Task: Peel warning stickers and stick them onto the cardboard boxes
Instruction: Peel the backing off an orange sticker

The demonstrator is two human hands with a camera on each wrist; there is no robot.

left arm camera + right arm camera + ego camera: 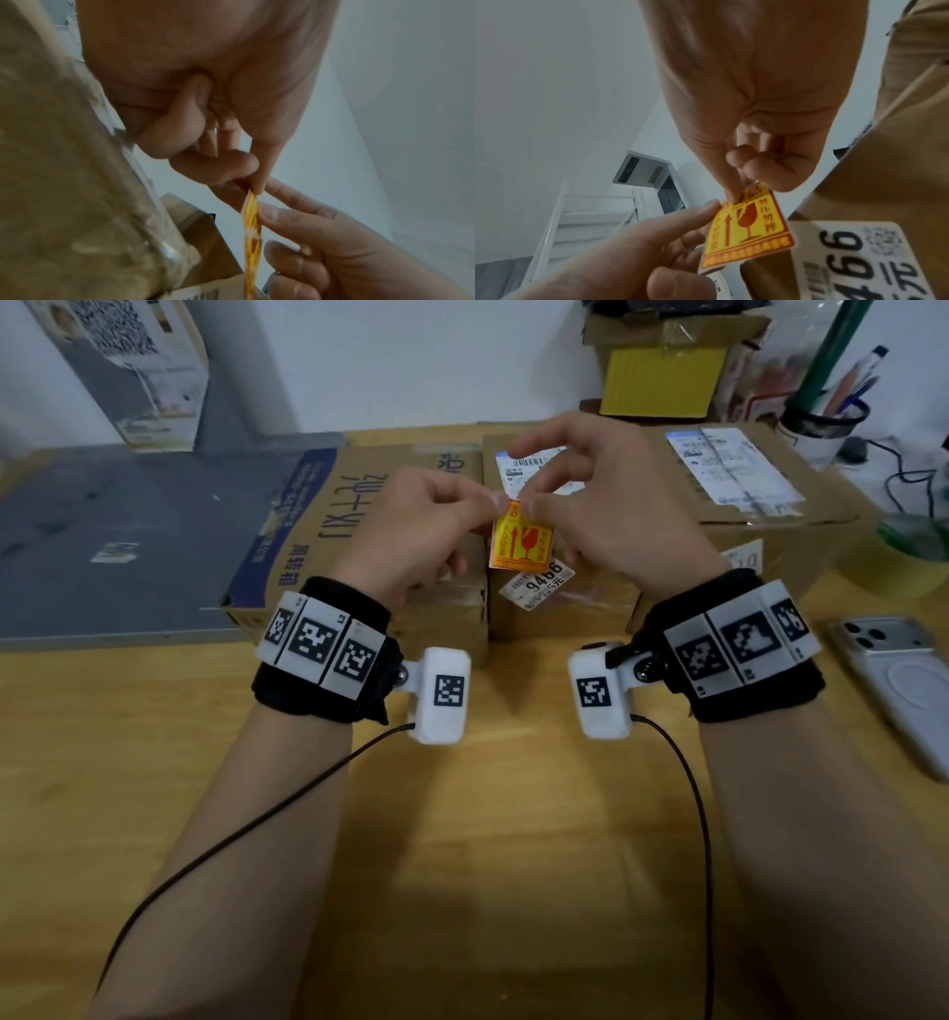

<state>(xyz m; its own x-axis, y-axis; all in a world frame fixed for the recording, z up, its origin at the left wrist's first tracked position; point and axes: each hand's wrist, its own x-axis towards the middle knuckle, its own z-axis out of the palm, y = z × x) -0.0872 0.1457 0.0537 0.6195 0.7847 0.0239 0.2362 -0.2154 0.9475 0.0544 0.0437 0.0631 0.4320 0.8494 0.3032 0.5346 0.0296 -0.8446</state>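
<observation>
Two hands pinched one thin, floppy yellow-and-red fragile warning sticker [519, 537] mid-frame: left hand [411, 534] & right hand [611, 516] at top edge; likely peel from that corner.

A phone [899, 680] lies face down at the right edge of the wooden tabletop [488, 839]. Far right, a cup of pens [827, 421] stands beside a green tape roll [911, 554]. A grey mat [118, 541] covers the far left.

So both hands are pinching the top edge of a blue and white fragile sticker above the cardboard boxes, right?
Not quite: the sticker is yellow and red, as the right wrist view shows. Both the left hand and right hand do pinch its top edge above the cardboard boxes.
</observation>
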